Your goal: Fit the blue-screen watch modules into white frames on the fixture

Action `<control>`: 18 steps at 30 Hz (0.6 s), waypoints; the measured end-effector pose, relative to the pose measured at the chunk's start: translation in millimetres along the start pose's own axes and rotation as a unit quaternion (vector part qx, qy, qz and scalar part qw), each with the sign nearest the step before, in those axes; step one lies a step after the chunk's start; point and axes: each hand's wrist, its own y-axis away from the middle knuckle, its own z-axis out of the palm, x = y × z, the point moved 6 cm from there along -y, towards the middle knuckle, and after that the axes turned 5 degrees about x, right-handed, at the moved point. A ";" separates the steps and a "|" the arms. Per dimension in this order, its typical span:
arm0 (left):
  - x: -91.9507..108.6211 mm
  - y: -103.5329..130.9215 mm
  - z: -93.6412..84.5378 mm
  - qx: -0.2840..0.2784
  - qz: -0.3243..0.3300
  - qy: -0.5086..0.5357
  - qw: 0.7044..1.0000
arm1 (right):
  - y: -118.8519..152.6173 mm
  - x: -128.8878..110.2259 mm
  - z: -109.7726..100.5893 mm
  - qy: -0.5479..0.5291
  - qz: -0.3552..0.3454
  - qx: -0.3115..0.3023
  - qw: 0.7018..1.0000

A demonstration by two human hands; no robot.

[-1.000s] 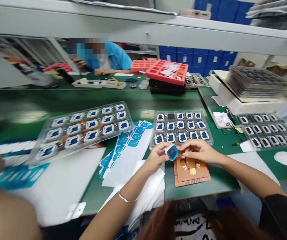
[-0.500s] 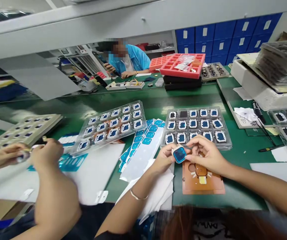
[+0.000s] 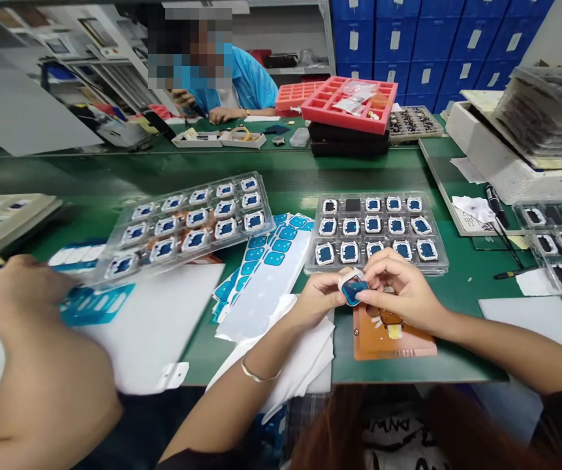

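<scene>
Between my two hands is a small white-framed square part with a blue film face [image 3: 354,289]. My left hand [image 3: 322,297] pinches its left side. My right hand [image 3: 401,287] grips its right side, the thumb on the blue face. Just below my right hand lies an orange plate [image 3: 393,339] with a yellow patch. Behind my hands stands a clear tray [image 3: 310,261] with rows of similar white-framed parts. Sheets of blue stickers [image 3: 281,261] and white cloths [image 3: 305,356] lie to the left.
A second tray of parts [image 3: 190,225] sits further left, near a co-worker's arm [image 3: 50,365]. Another person in blue [image 3: 251,81] is across the bench beside red trays [image 3: 349,104]. A black marker [image 3: 499,205], tweezers and a foam box [image 3: 496,150] are on the right.
The view has tilted down and shifted. My right thumb has moved over the blue face of the part, which is now turned differently. The co-worker's hands on the left have moved further left.
</scene>
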 end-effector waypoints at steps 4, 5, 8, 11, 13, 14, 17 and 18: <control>2.1 -0.8 3.1 -0.011 0.001 -0.004 1.000 | 0.2 -1.2 -1.5 0.026 -0.001 0.006 1.000; 1.9 -0.8 3.0 -0.011 -0.001 -0.001 1.000 | 0.2 -1.8 -2.2 0.028 -0.002 0.009 1.000; -0.3 -0.1 1.2 -0.008 -0.007 0.015 1.000 | 0.5 -3.3 -3.4 0.024 -0.002 0.013 1.000; -3.0 0.7 0.1 -0.008 -0.020 0.056 0.998 | 1.9 -6.7 -2.9 0.024 -0.008 0.005 1.000; -4.2 1.0 -1.4 0.005 -0.029 0.073 0.997 | 3.8 -12.2 -2.3 0.040 -0.029 -0.001 0.999; -4.6 1.1 -2.3 0.014 -0.032 0.074 0.997 | 4.9 -15.5 -1.9 0.050 -0.040 -0.006 0.998; -5.2 1.3 -3.2 0.028 -0.043 0.081 0.995 | 8.9 -28.5 -0.1 0.081 -0.084 -0.019 0.993; -5.1 1.2 -3.1 0.028 -0.045 0.088 0.995 | 10.4 -33.5 0.5 0.089 -0.100 -0.022 0.991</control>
